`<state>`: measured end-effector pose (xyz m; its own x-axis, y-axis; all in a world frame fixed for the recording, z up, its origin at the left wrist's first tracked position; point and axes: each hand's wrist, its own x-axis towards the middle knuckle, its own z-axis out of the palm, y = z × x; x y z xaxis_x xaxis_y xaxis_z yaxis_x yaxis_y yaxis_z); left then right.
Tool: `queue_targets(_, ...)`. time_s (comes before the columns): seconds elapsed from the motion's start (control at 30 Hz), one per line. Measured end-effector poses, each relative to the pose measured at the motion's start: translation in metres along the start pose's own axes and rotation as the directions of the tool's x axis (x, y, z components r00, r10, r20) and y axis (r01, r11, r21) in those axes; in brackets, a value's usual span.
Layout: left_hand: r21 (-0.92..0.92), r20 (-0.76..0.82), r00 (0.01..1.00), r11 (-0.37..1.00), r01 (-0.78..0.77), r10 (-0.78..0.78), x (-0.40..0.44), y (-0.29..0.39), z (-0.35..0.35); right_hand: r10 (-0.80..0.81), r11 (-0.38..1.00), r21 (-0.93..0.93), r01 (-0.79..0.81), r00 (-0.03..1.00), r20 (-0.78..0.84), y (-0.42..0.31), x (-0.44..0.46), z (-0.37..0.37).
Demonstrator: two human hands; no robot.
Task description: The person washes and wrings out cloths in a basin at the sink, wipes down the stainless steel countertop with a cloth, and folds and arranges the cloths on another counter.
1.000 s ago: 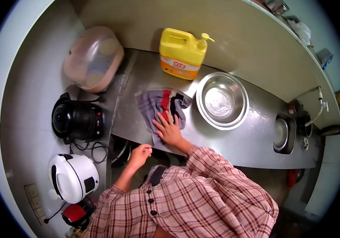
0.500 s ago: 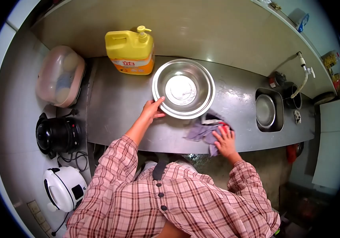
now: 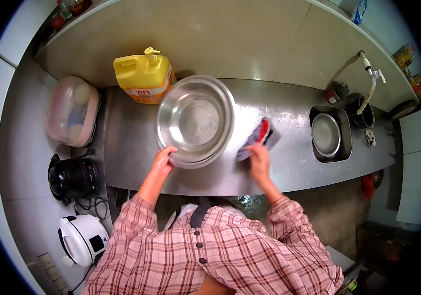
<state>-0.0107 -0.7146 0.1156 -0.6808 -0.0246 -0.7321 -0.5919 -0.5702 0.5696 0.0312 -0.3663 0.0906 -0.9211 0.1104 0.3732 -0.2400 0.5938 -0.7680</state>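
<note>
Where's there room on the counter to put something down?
There's bare counter between the cloth and the sink, and another patch left of the bowl, in front of the yellow jug. It's crowded where jug and bowl sit close, and right of the sink, around the black pot.

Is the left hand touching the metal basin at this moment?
Touching. The head view shows the left hand holding the metal basin by its near edge, fingertips meeting the metal with no gap.

Steel counter (image 3: pixel 294 172): glossy, white glare just beside the basin (image 3: pixel 196 122)
Right hand (image 3: pixel 259 160) and cloth (image 3: pixel 263 131): softly blurred
Floor (image 3: pixel 328 211): dim, shadowed
Back wall (image 3: pixel 220 39): one small bright highlight
Edges: bowed, black-cornered
</note>
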Motion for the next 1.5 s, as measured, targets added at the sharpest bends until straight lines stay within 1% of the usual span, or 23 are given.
queue_targets(0.03, -0.053, 0.018, 1.0, 0.999, 0.004, -0.003, -0.003, 0.001, -0.024, -0.128, 0.992, -0.011, 0.129, 0.991, 0.045, -0.023, -0.012, 0.018)
queue_targets(0.1, -0.123, 0.004, 0.998, 0.991, -0.057, 0.058, -0.018, 0.002, -0.07, -0.137, 0.986, 0.13, 0.106, 0.956, 0.261, -0.048, -0.045, 0.064)
queue_targets(0.2, -0.21, -0.126, 0.984, 0.966, -0.148, 0.124, -0.057, 0.003, -0.115, -0.487, 0.869, 0.274, 0.412, 0.62, 0.615, -0.07, -0.069, 0.129)
queue_targets(0.23, -0.217, -0.197, 0.973, 0.963, -0.16, 0.117, -0.076, 0.006, -0.117, -0.494, 0.844, 0.251, 0.475, 0.504, 0.709, -0.08, -0.073, 0.149)
queue_targets(0.33, -0.224, -0.374, 0.917, 0.947, -0.231, 0.135, -0.102, -0.002, -0.145, -0.611, 0.738, 0.282, 0.613, 0.43, 0.664, -0.103, -0.053, 0.195)
queue_targets(0.43, -0.273, -0.528, 0.848, 0.935, -0.224, 0.049, -0.11, -0.017, -0.172, -0.577, 0.688, 0.225, 0.69, 0.332, 0.746, -0.106, -0.008, 0.233)
queue_targets(0.47, -0.265, -0.548, 0.833, 0.93, -0.253, 0.07, -0.11, -0.021, -0.177, -0.566, 0.684, 0.204, 0.7, 0.333, 0.754, -0.103, 0.008, 0.242)
queue_targets(0.53, -0.266, -0.555, 0.831, 0.935, -0.234, 0.05, -0.107, -0.028, -0.192, -0.616, 0.707, 0.194, 0.681, 0.456, 0.642, -0.084, 0.032, 0.252)
queue_targets(0.6, -0.287, -0.524, 0.852, 0.937, -0.198, 0.019, -0.102, -0.03, -0.201, -0.534, 0.749, 0.07, 0.658, 0.538, 0.653, -0.065, 0.062, 0.241)
queue_targets(0.73, -0.27, -0.536, 0.844, 0.942, -0.201, 0.026, -0.092, -0.03, -0.189, -0.422, 0.793, -0.204, 0.574, 0.76, 0.495, 0.006, 0.123, 0.197)
queue_targets(0.8, -0.231, -0.47, 0.882, 0.96, -0.157, 0.031, -0.09, -0.023, -0.171, -0.26, 0.807, -0.367, 0.462, 0.837, 0.482, 0.03, 0.152, 0.152)
queue_targets(0.93, -0.228, -0.275, 0.96, 0.974, -0.011, -0.053, -0.082, -0.012, -0.137, -0.099, 0.704, -0.664, 0.254, 0.96, 0.261, 0.092, 0.166, 0.058)
queue_targets(1.0, -0.234, -0.139, 0.99, 0.972, -0.008, -0.025, -0.079, -0.009, -0.117, 0.098, 0.655, -0.752, 0.076, 0.978, 0.184, 0.113, 0.163, 0.013)
queue_targets(1.07, -0.288, -0.113, 0.991, 0.957, 0.035, -0.07, -0.061, -0.02, -0.122, 0.212, 0.62, -0.771, -0.145, 0.977, -0.014, 0.134, 0.16, -0.017)
queue_targets(1.13, -0.296, -0.033, 0.995, 0.951, 0.084, -0.098, -0.053, -0.02, -0.109, 0.422, 0.794, -0.308, -0.524, 0.84, -0.341, 0.139, 0.17, -0.025)
queue_targets(1.17, -0.282, -0.026, 0.994, 0.954, 0.099, -0.11, -0.053, -0.019, -0.097, 0.287, 0.887, -0.227, -0.403, 0.864, -0.413, 0.135, 0.165, -0.029)
queue_targets(1.2, -0.266, -0.018, 0.992, 0.957, 0.115, -0.124, -0.058, -0.014, -0.076, 0.416, 0.909, 0.111, -0.402, 0.863, -0.286, 0.104, 0.16, -0.035)
queue_targets(1.27, -0.247, -0.007, 0.992, 0.962, 0.117, -0.122, -0.047, -0.022, -0.065, 0.501, 0.69, 0.657, -0.303, 0.855, -0.133, 0.036, 0.133, -0.024)
queue_targets(1.33, -0.242, 0.022, 0.992, 0.962, 0.129, -0.127, -0.038, -0.025, -0.046, 0.46, 0.57, 0.786, -0.238, 0.886, -0.065, -0.049, 0.097, -0.012)
queue_targets(1.37, -0.252, 0.052, 0.984, 0.952, 0.176, -0.168, -0.034, -0.025, -0.037, 0.429, 0.595, 0.76, -0.262, 0.903, -0.025, -0.101, 0.086, -0.014)
queue_targets(1.4, -0.242, 0.069, 0.984, 0.954, 0.175, -0.163, -0.032, -0.022, -0.022, 0.37, 0.802, 0.516, -0.299, 0.928, -0.037, -0.141, 0.073, -0.019)
queue_targets(1.47, -0.221, 0.1, 0.983, 0.96, 0.173, -0.154, -0.037, -0.015, 0.003, 0.284, 0.639, 0.75, -0.17, 0.959, -0.024, -0.178, 0.04, 0.005)
queue_targets(1.5, -0.203, 0.149, 0.978, 0.964, 0.172, -0.144, -0.032, -0.019, 0.001, 0.112, 0.758, 0.651, -0.045, 0.992, -0.061, -0.186, 0.03, 0.014)
